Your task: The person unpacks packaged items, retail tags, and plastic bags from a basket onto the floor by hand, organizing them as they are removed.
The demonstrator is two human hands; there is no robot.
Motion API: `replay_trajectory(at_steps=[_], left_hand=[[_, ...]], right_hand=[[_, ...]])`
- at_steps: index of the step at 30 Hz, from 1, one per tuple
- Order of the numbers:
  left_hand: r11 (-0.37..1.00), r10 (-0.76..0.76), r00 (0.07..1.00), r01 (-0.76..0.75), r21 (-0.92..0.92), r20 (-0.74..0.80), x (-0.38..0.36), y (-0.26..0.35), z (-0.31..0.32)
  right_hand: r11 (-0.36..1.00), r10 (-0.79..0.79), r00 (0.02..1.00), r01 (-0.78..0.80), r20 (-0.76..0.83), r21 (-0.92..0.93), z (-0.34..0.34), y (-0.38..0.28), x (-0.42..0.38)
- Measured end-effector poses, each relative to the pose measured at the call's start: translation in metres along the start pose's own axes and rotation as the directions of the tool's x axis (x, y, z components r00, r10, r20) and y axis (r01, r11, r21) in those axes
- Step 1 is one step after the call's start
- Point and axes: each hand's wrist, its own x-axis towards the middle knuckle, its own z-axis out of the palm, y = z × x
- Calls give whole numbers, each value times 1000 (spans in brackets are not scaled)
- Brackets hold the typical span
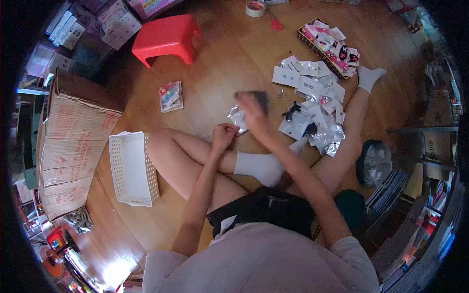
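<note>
My left hand (224, 135) is closed in a pinch at the lower edge of a see-through plastic bag (236, 117), just above the wooden floor. My right hand (251, 109) is smeared by motion over the bag's right side, so its grip does not show. Beyond its fingers lies a dark, flat item (262, 99), too blurred to name. To the right is a loose pile of small see-through packets with white cards (312, 88). A black bow-like piece (292, 111) sits among them.
A patterned basket (312, 43) holds colourful small goods at upper right. A filled plastic packet (171, 96) lies left of my hands. Around are a white perforated basket (151, 171), a red stool (166, 36), a cardboard box (68, 151) and a tape roll (255, 8).
</note>
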Motion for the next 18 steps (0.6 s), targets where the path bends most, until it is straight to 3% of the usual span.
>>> replay_trajectory(at_steps=[1,3,4,6,8,9,11,12,14,16,18], left_hand=[[1000,0,1000,0,28,-3,2,-3,0],[971,169,983,-155,183,-66,8,-18,0],[938,253,963,-222,267,-89,10,-26,-1],[997,74,997,-74,2,-21,15,-38,1],[976,-52,997,64,-210,62,8,-19,1],[984,-41,998,49,-173,46,6,-16,-1],[995,-8,1000,11,-101,25,6,-11,-1],[987,157,986,-158,-18,-54,1,-5,-1],[873,482,860,-455,177,-166,-14,15,-5],[754,607,784,-518,403,-129,-30,44,-11],[663,645,761,-515,543,-66,-38,46,-5]], right_hand=[[989,-119,985,129,122,-72,0,-9,-13],[904,-319,872,398,372,-157,4,-20,-32],[920,-303,882,369,361,-129,9,-8,-41],[947,-277,900,315,336,-65,15,22,-51],[956,-209,932,258,297,-136,21,41,-38],[957,-173,946,227,275,-178,20,49,-29],[988,116,988,-104,105,-117,11,65,-7],[962,267,963,-265,28,-62,6,69,-1],[964,266,950,-259,-163,64,-28,46,13],[971,240,917,-221,-318,96,-67,14,26],[964,265,910,-239,-318,117,-86,6,18]])
